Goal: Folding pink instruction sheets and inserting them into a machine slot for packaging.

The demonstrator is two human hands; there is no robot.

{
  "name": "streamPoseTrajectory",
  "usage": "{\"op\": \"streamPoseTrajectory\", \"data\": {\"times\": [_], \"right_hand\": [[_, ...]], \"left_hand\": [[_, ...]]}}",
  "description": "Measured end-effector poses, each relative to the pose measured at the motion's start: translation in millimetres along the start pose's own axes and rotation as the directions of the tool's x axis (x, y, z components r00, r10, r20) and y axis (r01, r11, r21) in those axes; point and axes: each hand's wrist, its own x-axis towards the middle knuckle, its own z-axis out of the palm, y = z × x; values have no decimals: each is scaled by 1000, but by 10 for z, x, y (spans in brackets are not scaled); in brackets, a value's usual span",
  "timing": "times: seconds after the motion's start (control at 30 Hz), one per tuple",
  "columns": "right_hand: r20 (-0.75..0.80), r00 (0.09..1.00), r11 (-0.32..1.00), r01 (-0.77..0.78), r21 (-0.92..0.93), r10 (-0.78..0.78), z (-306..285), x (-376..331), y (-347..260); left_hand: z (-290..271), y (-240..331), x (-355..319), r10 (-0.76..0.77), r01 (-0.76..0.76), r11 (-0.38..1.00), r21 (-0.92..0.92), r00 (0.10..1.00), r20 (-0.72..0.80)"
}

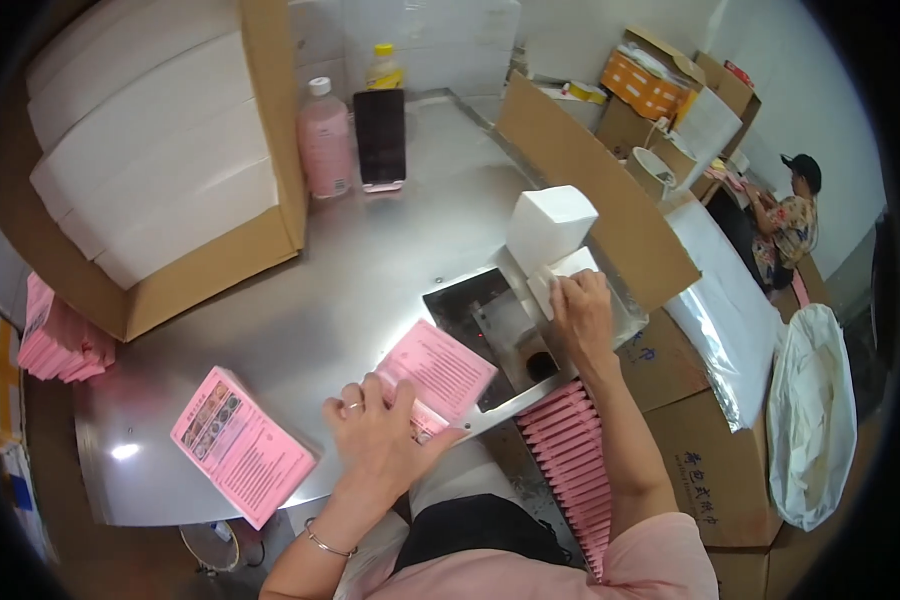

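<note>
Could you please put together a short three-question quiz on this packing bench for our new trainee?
1. True or false: the left hand rests on a pink leaflet.
2. What does the right hand touch: (a) the pink bottle, (b) a white box at the recessed opening, (c) the dark phone?
3. Where does the separate stack of pink leaflets lie relative to the left hand?

Key
1. True.
2. b.
3. On the metal table, to the person's left of that hand, near the table's front edge.
</note>
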Motion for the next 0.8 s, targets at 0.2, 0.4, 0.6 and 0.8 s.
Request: {"op": "streamPoseTrajectory", "data": {"times": [0.2,0.4,0.6,0.8], "right_hand": [[-111,986,985,137,104,-126,-26,-194,-234],[-91,688,541,638,548,-720,-375,-891,-1418],[272,827,858,405,316,-491,536,-313,-1267],[863,505,999,34,-17,-3,317,-197,-665]], "left_hand": [[190,-60,-117,53,-52,999,-17,994,96],[-166,-241,-81,49,-48,997,-68,999,19],[-20,-46,-57,62,-60,967,-248,998,0],[-519,-383,-685,-155,165,974,156,985,-70]]}}
